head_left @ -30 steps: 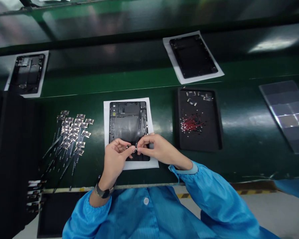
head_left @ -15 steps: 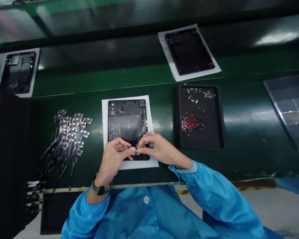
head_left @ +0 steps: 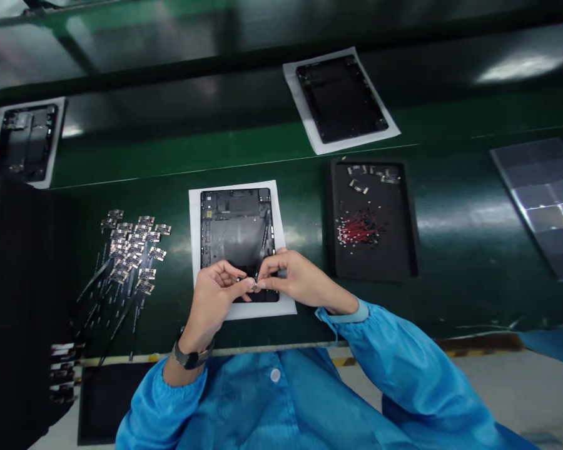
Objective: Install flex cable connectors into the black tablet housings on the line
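Note:
A black tablet housing (head_left: pixel 229 234) lies on a white sheet (head_left: pixel 194 225) in front of me, its inside facing up. Over its lower part, my left hand (head_left: pixel 220 290) pinches a small circuit board (head_left: pixel 242 279) between thumb and fingers. My right hand (head_left: pixel 288 275) pinches at the same board's right end, its fingertips meeting my left thumb. From the board a dark flat ribbon cable (head_left: pixel 264 240) runs up over the right side of the housing. The fingers partly hide the board.
To the left lies a pile of small boards (head_left: pixel 134 244) with ribbon cables. A black tray (head_left: pixel 373 259) on the right holds red-wired parts (head_left: pixel 359 229) and several boards. Two more housings (head_left: pixel 342 100) (head_left: pixel 25 144) rest on sheets farther back. A clear divided panel (head_left: pixel 539 187) lies far right.
The view has shifted slightly, so the things on the bench appear a little more to the left. Both hands keep nearly the same pinch on the board.

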### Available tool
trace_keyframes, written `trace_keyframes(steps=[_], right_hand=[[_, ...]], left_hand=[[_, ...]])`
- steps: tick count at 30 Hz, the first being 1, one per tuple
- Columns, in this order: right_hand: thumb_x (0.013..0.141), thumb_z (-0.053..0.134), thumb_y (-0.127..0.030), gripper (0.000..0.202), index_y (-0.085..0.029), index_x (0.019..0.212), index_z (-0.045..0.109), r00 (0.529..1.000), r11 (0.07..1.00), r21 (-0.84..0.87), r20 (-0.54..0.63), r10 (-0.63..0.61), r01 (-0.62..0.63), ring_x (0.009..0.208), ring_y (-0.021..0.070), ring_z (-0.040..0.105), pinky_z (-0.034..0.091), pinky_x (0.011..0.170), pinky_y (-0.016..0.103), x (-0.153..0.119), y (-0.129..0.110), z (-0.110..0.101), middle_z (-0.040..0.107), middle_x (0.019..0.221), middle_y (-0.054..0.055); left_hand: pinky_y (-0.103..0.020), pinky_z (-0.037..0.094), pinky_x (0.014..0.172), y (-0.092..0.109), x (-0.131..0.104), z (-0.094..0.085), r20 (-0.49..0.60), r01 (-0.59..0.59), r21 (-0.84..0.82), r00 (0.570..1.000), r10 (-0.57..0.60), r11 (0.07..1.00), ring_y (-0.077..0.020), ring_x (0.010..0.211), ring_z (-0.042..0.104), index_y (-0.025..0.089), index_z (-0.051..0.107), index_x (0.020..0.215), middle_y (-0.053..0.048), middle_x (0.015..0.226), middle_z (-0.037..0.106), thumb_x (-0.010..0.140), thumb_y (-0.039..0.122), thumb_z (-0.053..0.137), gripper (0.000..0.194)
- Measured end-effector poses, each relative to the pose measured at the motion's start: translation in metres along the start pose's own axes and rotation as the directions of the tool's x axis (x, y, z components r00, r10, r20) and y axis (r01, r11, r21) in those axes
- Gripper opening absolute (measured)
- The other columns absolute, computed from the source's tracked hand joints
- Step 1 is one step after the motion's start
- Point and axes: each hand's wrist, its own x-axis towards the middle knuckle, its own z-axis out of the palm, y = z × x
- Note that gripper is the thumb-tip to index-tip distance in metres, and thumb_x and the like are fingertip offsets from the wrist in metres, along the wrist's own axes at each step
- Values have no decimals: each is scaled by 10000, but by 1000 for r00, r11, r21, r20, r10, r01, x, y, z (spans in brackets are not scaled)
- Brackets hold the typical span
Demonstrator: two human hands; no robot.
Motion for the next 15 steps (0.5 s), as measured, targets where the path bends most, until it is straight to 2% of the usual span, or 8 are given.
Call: trace_keyframes(steps=[6, 11, 15], right_hand=[[822, 692, -314, 161, -165, 763, 685, 999, 990, 136, 47, 16, -23, 757, 178, 720, 538, 708, 282, 0, 0, -2, 767, 781, 48], [807, 718, -380, 231, -161, 746, 679, 998, 988, 150, 58, 20, -29, 748, 184, 722, 544, 703, 281, 0, 0, -2, 767, 773, 61], [809, 714, -350, 204, -163, 735, 679, 999, 989, 145, 48, 21, -28, 744, 180, 725, 544, 704, 275, 0, 1, -1, 769, 770, 57]], left_hand=[[-254, 543, 482, 2, 1, 1, 12, 5, -70, 1000, -4, 998, -165, 504, 655, 137, 606, 669, -45, 561, 692, 528, 252, 891, 338], [-240, 533, 475, 3, 1, 0, 33, 30, -72, 999, -27, 997, -161, 500, 653, 131, 617, 668, -51, 554, 696, 516, 238, 901, 339], [-229, 523, 468, 2, 1, 0, 40, 34, -71, 999, -31, 997, -147, 478, 638, 133, 614, 655, -48, 549, 697, 509, 214, 898, 329]])
